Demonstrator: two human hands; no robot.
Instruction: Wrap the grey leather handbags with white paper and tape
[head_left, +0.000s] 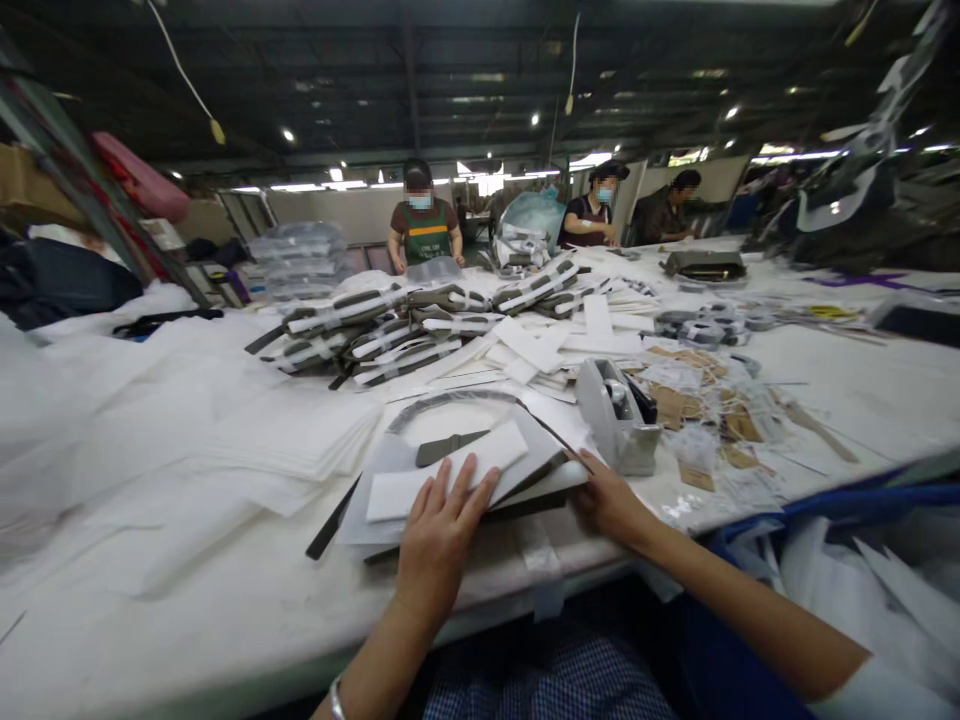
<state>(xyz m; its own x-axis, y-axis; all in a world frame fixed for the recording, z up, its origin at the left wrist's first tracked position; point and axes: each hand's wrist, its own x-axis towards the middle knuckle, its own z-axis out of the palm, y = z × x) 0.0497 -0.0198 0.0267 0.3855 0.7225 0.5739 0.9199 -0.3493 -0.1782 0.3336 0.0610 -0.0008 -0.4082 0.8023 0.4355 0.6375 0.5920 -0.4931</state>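
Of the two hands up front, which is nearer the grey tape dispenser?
Right. The right hand is in front of the dispenser, on the wearer's side; the left hand lies farther left, on a white strip.

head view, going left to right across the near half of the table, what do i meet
White sheets → left hand → right hand → brown tags.

Small lamps (289,135) dot the dark ceiling (315,60) (outer edges look stretched, blurry) above a paler tabletop (825,390).
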